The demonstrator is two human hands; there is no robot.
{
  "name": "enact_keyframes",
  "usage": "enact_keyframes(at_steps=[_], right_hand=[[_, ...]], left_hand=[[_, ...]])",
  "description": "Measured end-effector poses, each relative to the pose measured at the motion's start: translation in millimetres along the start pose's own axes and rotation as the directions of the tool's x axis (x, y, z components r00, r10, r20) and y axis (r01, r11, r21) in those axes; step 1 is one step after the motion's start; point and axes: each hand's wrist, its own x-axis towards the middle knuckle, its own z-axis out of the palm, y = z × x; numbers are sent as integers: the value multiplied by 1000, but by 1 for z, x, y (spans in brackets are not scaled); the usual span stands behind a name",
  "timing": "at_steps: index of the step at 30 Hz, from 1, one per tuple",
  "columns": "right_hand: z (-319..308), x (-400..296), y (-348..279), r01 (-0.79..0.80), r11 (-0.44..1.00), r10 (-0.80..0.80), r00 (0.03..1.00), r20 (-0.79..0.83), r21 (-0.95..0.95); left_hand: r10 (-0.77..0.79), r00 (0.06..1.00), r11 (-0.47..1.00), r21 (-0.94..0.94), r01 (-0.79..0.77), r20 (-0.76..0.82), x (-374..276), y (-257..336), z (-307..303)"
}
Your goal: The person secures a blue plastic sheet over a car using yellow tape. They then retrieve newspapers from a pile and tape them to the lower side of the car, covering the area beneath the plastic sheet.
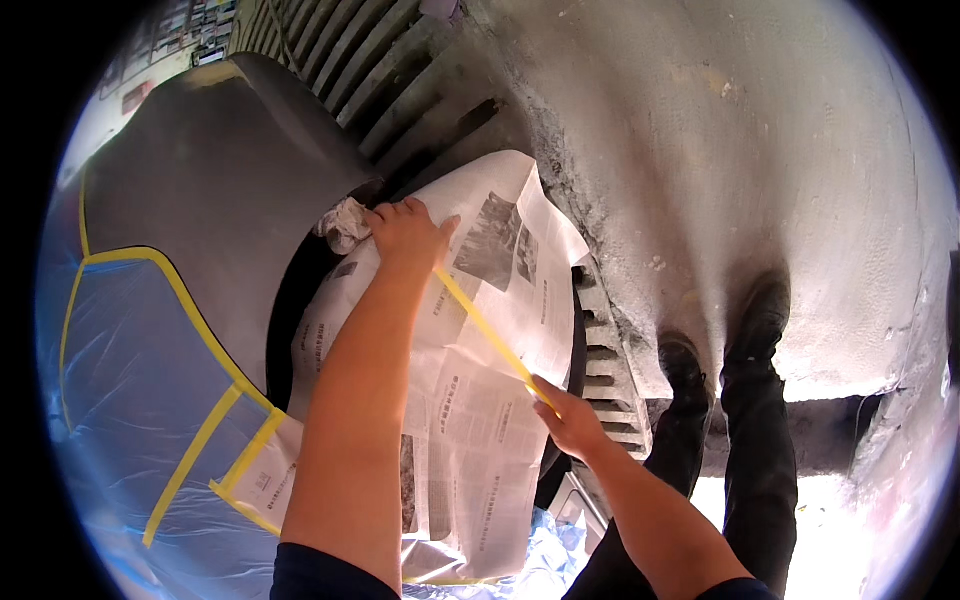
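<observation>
A sheet of printed newspaper (487, 337) covers the wheel beside a grey car body panel (202, 165). At the sheet's upper left, my left hand (409, 234) presses down with its thumb apart from the fingers. Its fingertips touch a crumpled wad of paper (347, 225) at the wheel arch; the palm side is hidden. A strip of yellow masking tape (486, 327) stretches from beneath that hand across the newspaper. Its lower end is pinched in my right hand (571, 420), over the sheet's right side.
Blue-tinted plastic film (157, 330), edged with yellow tape (199, 337), covers the panel at left. A slotted floor grate (405, 90) runs behind the wheel. Concrete floor (675, 150) lies at right, where my dark shoes (757, 315) stand.
</observation>
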Motion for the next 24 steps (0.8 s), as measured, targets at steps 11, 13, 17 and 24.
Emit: enact_keyframes(at_steps=[11,13,17,24], right_hand=[[49,-116,116,-40,965,17,996,-88,-261],[53,-115,117,15,950,-45,995,-90,-311],[61,-110,122,34,938,-85,987,-134,-344],[56,-114,118,35,913,-63,996,-56,-406]], left_hand=[[-13,1000,995,101,14,-3,-19,-11,-6],[7,1000,995,101,-4,-22,-18,-17,-4],[55,991,989,140,-38,-118,-33,-20,5],[85,990,974,200,-106,115,-32,-22,-35]])
